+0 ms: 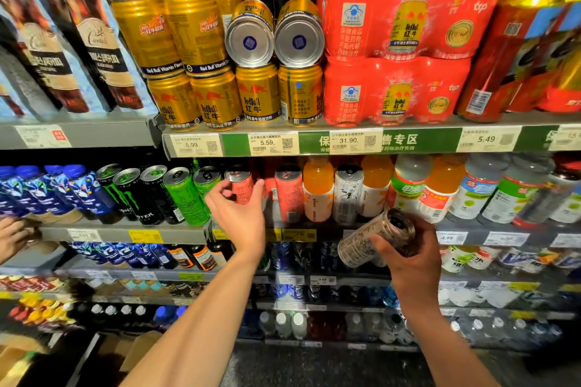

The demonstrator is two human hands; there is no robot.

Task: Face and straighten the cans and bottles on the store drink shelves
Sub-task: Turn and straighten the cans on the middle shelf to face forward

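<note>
Left hand (239, 207) curled round a red can (240, 187), seemingly gripping; right hand (408, 256) gripping a tilted silver can (371, 240).

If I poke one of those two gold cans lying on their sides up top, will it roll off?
Probably it could roll. The two gold cans lie on their sides atop upright cans, round bottoms facing out, so only a curved side rests below. They sit side by side between taller cans and a red pack, which may block sideways rolling. A forward nudge might slide one off the front.
</note>
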